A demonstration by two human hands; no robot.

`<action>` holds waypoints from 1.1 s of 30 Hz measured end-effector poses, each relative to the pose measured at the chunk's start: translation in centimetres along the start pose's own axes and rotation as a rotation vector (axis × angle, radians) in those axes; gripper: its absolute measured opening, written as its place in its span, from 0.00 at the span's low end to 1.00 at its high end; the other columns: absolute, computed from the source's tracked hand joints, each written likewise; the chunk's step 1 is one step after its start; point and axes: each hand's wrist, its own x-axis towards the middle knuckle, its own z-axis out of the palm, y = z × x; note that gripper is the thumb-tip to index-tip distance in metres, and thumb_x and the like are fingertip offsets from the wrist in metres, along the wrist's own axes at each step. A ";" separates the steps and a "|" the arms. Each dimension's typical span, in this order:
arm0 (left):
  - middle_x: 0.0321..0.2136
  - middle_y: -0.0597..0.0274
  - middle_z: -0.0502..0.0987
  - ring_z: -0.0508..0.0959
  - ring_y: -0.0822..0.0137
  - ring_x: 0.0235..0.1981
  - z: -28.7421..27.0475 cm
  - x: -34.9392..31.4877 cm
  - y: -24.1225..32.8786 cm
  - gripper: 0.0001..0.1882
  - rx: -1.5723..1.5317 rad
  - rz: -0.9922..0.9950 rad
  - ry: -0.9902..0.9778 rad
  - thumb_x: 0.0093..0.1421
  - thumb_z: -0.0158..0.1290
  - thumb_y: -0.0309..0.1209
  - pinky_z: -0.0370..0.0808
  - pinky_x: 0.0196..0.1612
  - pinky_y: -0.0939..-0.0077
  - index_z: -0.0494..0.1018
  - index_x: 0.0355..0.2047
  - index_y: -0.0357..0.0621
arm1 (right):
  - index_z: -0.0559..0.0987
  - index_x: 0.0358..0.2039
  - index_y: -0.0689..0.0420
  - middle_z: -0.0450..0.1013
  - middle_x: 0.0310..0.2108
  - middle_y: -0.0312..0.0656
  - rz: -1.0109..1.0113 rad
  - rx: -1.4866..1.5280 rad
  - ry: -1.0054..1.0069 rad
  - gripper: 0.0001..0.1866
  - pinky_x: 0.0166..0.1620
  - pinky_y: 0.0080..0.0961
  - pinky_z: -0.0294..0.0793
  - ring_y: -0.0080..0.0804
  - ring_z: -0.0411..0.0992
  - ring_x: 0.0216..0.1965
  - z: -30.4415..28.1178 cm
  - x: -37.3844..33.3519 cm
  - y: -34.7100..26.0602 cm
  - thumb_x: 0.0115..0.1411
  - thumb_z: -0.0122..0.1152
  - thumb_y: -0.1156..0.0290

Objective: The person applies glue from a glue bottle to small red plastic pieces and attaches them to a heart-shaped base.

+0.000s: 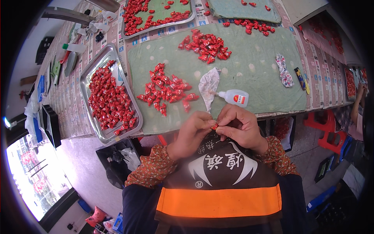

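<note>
"Fingers [206,124] first: what have they got?"

"We see the left hand [189,134] and the right hand [242,128] pinching one small red piece [214,126] between their tips, a little to the near side of the squeeze bottle [237,98]."

"How far along are we?"

"This piece we judge to be unfinished, with both hands on it. Many others lie about, but we cannot tell which are done and which are left."

"And its looks?"

"Bright red with a touch of orange, mostly covered by the fingertips, so its full shape escapes us. Its likes nearby look glossy, stubby and knobbly, with small pale marks."

"Where are those?"

"Going outward: at the bottle's nozzle lies a crumpled pale rag [209,84]. Left of the bottle, one loose heap [167,93] rests on the green cloth [265,87]; beyond the bottle and somewhat left, a tighter heap [205,46]. Well left of the bottle, a metal tray [104,57] is thickly filled with more. Farthest beyond it, another tray [159,28] carries red pieces around a partly bare green lining [165,9]."
</note>
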 end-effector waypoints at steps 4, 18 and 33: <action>0.42 0.51 0.73 0.77 0.57 0.41 0.1 -0.1 -0.1 0.15 -0.017 -0.007 0.011 0.59 0.55 0.14 0.74 0.43 0.70 0.68 0.43 0.41 | 0.75 0.32 0.60 0.69 0.33 0.38 -0.075 -0.093 -0.013 0.08 0.27 0.14 0.73 0.18 0.72 0.28 -0.2 -0.2 0.4 0.56 0.64 0.86; 0.43 0.51 0.74 0.78 0.56 0.41 0.8 -0.4 -0.1 0.14 0.006 -0.013 0.032 0.59 0.55 0.15 0.75 0.43 0.71 0.69 0.44 0.40 | 0.74 0.31 0.61 0.69 0.33 0.37 -0.019 -0.039 -0.005 0.06 0.26 0.13 0.72 0.17 0.72 0.27 -0.1 -0.5 0.2 0.58 0.62 0.85; 0.39 0.56 0.72 0.72 0.56 0.42 -6.0 5.5 2.2 0.09 0.630 -0.139 0.245 0.58 0.55 0.22 0.71 0.44 0.67 0.73 0.40 0.40 | 0.74 0.41 0.62 0.73 0.31 0.34 0.010 -0.200 0.156 0.05 0.31 0.14 0.71 0.14 0.70 0.27 0.0 0.1 -0.9 0.65 0.57 0.77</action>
